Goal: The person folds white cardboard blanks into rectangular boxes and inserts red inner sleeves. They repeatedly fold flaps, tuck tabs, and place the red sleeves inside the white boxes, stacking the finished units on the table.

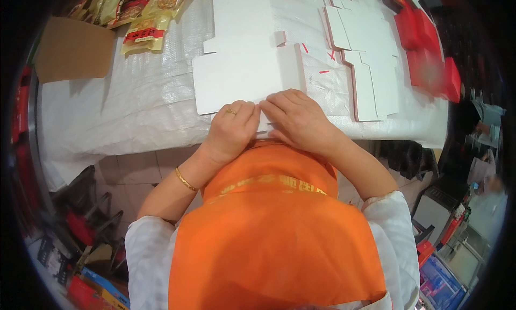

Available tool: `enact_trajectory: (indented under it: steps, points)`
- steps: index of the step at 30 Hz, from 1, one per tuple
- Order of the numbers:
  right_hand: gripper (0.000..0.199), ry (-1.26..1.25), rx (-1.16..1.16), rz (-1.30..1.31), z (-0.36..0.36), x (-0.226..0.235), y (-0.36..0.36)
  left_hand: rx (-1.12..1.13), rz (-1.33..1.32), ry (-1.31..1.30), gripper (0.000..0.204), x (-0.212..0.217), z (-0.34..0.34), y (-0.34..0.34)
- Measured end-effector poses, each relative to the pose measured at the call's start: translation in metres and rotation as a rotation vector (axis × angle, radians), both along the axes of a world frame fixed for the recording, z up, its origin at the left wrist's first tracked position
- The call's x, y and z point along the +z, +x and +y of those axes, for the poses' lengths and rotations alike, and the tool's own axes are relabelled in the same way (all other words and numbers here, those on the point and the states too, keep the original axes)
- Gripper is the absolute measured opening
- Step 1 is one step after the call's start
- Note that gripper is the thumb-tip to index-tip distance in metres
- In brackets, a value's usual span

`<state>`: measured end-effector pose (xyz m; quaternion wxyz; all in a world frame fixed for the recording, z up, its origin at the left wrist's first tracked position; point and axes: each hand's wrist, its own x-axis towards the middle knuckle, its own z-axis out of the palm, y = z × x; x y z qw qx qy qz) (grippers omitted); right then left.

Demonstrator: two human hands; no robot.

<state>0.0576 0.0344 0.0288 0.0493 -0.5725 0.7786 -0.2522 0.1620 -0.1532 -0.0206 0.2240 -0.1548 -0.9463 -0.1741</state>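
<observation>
White card blank (pixel 236 76): spread flat and unfolded on the sheeted counter (pixel 156 97), straight ahead of the person; squared to the body, I suppose, so both arms reach it alike.
Near flap (pixel 262 126): the narrow strip between the fingers, close to the counter's front edge and just above the orange apron (pixel 279 245).
Left grip (pixel 231 130): fingers bunched, pinching at that flap; the thumb is hidden from where I stand.
Right grip (pixel 298 119): closed on the same flap just beside the left one, fingers above, thumb lower; set so close, they seem to share control of one strip.
Stacked white card (pixel 376 89): flat, overlapping, on the right and apart from the blank, perhaps to keep the middle uncrowded.
Red slips (pixel 323 72): scattered between blank and stack.
Red boxes (pixel 422 46): clustered along the right edge.
Yellow packets (pixel 145 33): heaped far left, near brown cardboard (pixel 75 49), probably out of the elbows' way.
</observation>
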Motion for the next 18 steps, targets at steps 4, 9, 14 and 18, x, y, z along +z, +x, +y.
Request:
enact_trajectory:
  steps: [4, 9, 14, 18]
  points:
    - [0.029, -0.014, -0.013, 0.109, 0.007, -0.031, 0.0, -0.017, -0.023, 0.054, 0.023, -0.002, -0.002, -0.001]
    - [0.023, -0.093, -0.019, 0.096, 0.006, -0.037, -0.002, -0.021, -0.042, 0.188, 0.03, 0.0, -0.004, -0.003]
    - [0.017, -0.091, -0.027, 0.08, 0.0, -0.032, -0.009, 0.118, -0.237, 0.243, 0.03, 0.011, -0.002, -0.002]
    - [0.014, -0.027, -0.074, 0.014, -0.007, -0.032, -0.02, 0.195, -0.449, 0.317, 0.023, 0.024, -0.015, -0.013]
